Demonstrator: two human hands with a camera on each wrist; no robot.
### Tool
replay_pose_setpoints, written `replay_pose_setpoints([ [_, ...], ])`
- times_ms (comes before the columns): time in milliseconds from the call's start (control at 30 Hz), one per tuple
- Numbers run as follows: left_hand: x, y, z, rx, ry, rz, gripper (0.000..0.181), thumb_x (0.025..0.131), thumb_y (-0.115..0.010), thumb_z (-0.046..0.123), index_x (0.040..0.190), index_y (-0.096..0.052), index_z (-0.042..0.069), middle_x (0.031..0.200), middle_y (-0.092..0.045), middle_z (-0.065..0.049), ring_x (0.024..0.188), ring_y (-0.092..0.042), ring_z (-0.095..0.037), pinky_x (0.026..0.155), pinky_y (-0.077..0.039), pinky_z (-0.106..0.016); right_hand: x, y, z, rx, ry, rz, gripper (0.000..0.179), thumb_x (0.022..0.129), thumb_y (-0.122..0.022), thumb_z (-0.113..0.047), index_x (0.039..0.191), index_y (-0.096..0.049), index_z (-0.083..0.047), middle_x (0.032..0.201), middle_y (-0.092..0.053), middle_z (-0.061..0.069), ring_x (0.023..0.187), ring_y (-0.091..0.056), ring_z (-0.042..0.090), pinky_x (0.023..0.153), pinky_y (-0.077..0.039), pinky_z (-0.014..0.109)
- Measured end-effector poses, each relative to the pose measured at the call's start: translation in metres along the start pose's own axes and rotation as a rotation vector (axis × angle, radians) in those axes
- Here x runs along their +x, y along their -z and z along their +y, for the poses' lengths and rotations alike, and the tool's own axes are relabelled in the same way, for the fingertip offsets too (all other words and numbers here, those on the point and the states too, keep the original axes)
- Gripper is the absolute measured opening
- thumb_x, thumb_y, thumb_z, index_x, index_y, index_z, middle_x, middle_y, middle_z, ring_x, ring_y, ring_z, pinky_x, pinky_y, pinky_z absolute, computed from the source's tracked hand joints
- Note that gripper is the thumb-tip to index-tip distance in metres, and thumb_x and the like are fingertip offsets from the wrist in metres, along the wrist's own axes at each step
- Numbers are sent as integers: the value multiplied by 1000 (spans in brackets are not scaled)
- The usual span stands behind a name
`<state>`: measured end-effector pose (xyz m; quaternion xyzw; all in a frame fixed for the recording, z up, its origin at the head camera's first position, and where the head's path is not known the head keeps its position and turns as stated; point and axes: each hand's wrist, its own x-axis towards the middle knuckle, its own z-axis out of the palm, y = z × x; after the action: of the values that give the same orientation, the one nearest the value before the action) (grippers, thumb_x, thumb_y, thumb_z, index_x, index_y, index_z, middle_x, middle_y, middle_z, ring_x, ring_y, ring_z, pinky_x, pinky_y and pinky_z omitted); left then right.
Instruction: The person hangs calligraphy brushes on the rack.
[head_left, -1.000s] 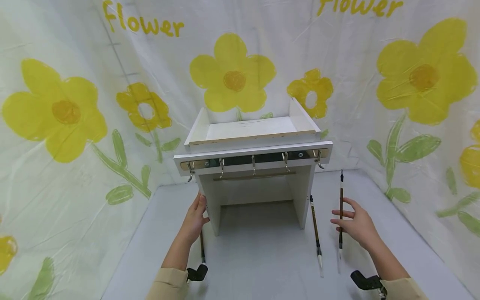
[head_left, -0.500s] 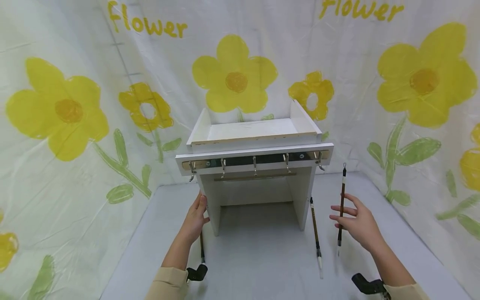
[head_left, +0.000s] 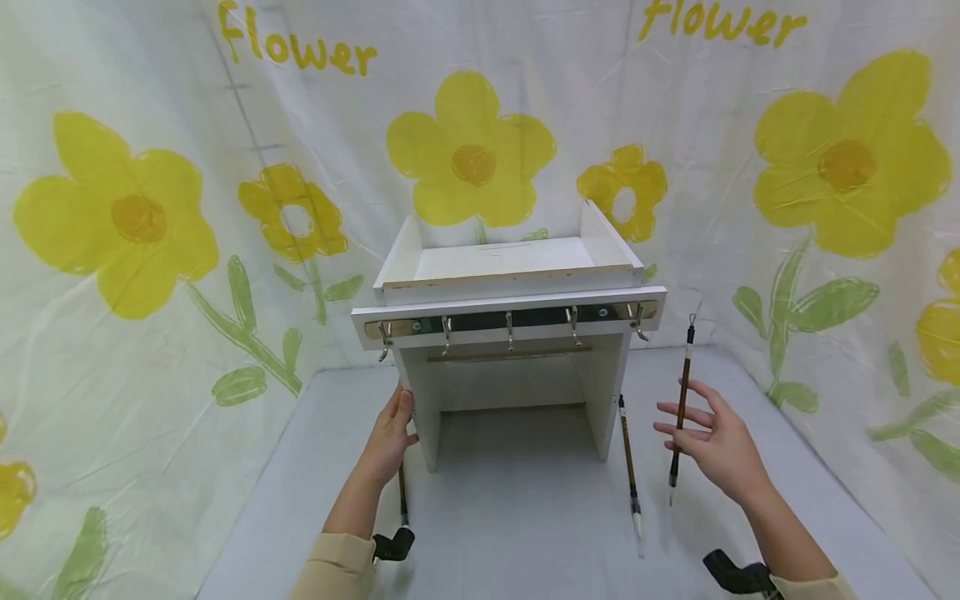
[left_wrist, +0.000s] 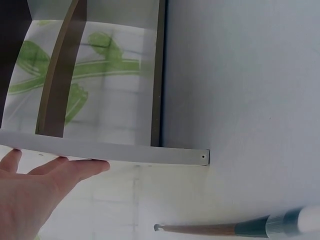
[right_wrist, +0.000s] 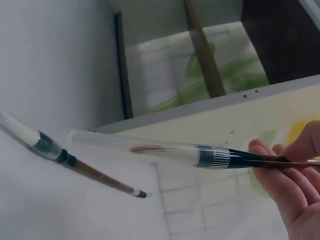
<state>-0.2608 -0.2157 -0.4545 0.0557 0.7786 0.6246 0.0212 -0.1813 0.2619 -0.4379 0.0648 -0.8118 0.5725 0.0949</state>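
Observation:
My right hand (head_left: 716, 442) pinches a calligraphy brush (head_left: 686, 367) by its brown handle, upright with the hanging loop at the top. In the right wrist view a clear cap (right_wrist: 110, 142) covers its bristles. A white wooden shelf unit (head_left: 517, 296) stands ahead, with a metal strip of several hooks (head_left: 509, 329) across its front. My left hand (head_left: 386, 437) rests against the outer left side panel, fingertips (left_wrist: 92, 166) right at its surface in the left wrist view. A second brush (head_left: 630, 458) lies right of the shelf. A third brush (head_left: 403, 500) lies by my left wrist, partly hidden.
The pale table (head_left: 517, 542) runs back to a white curtain (head_left: 315, 108) with yellow flowers. The curtain also flanks both sides. A thin rod (head_left: 510, 353) crosses below the hooks, inside the shelf's opening. Black wrist cameras (head_left: 393, 544) sit on both wrists.
My right hand has lifted the brush upward, and its top now leans slightly further right. My left hand stays at the shelf's side.

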Motion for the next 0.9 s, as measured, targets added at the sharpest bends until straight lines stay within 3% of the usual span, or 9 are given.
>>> replay_pose_setpoints([
  [400, 0, -2, -2, 8, 12, 10, 75, 99, -28, 70, 163, -6, 36, 171, -8, -7, 153, -21, -41, 111, -36, -66, -8, -5, -13, 27, 102, 21, 72, 97, -62, 2, 158, -25, -12, 135, -58, 33, 95, -74, 7, 75, -63, 31],
  [500, 1, -2, -3, 7, 5, 11, 75, 100, -27, 70, 163, -5, 36, 171, -7, -6, 153, -19, -40, 111, -36, -67, -9, -6, -15, 41, 126, 16, 73, 96, -62, 4, 157, -27, -14, 133, -64, 23, 96, -75, 9, 75, -63, 32],
  [667, -1, -2, -1, 15, -15, 7, 72, 103, -26, 65, 163, -4, 34, 171, -5, -8, 154, -16, -41, 109, -35, -69, -12, -6, -21, 79, 162, -3, 74, 95, -62, 9, 157, -30, -16, 127, -70, -4, 98, -75, 15, 75, -62, 33],
  [900, 0, -3, -2, 24, -27, 5, 73, 103, -25, 65, 164, -3, 32, 171, -4, -9, 155, -14, -40, 109, -35, -69, -17, -8, -34, 100, 192, -33, 74, 94, -61, 12, 156, -32, -15, 129, -70, -3, 100, -75, 17, 77, -62, 33],
])
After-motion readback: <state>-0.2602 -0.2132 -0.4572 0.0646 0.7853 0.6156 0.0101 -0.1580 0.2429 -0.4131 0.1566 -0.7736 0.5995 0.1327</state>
